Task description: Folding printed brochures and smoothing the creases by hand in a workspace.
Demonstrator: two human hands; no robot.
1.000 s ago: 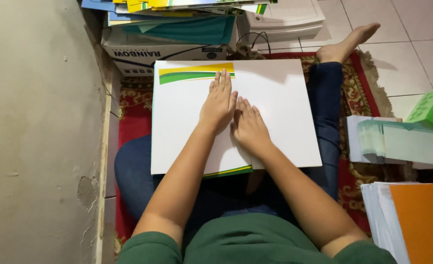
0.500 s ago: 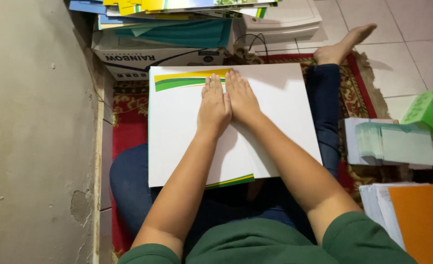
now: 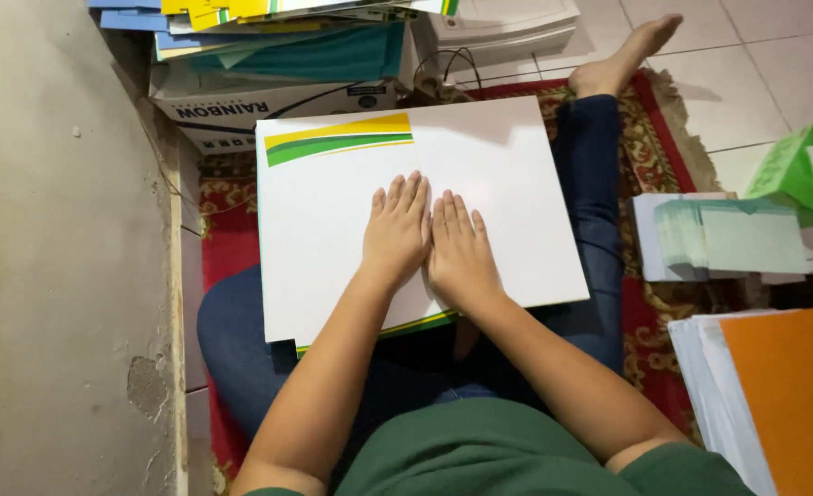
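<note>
Patterned rug (image 3: pixel 650 138) — both hands (image 3: pixel 429 234) flat on white folder (image 3: pixel 508 174).

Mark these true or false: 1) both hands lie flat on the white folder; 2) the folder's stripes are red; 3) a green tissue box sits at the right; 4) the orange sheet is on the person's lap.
1) True: the left hand and right hand lie flat, side by side, on the white folder.
2) False: the stripes are yellow and green.
3) True: the green tissue box sits at the right.
4) False: the orange sheet tops a paper stack on the floor.
</note>
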